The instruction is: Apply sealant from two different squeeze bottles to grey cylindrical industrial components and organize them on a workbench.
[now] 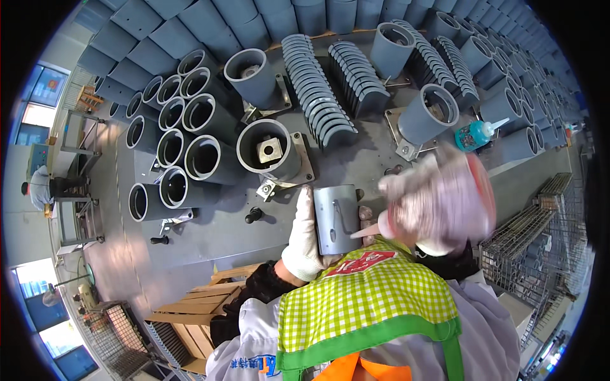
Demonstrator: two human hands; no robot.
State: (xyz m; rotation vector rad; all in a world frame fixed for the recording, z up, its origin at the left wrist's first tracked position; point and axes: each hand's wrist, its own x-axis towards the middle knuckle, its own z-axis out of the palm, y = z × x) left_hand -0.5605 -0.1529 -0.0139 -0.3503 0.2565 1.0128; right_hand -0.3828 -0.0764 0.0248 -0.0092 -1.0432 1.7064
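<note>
Two gloved hands worked at the near edge of the bench [210, 222]. At far left, grey tubes [175, 149] lay stacked on their sides, open ends facing up. Next, an upright tube sat on a fixture [272, 151] with a square block inside. Just below it, the left hand [304, 238] wrapped its fingers around the left edge of a curved grey shell [337, 219], holding it against the person's chest. Behind stood rows of similar shells [318, 89]. The right hand [438, 203], blurred, gripped a pale bottle with a red cap [484, 187], its nozzle tip touching the shell's lower right edge. Farther right, a teal bottle [475, 134] lay near another upright tube [429, 114], and wire crates [540, 241] stood beyond.
</note>
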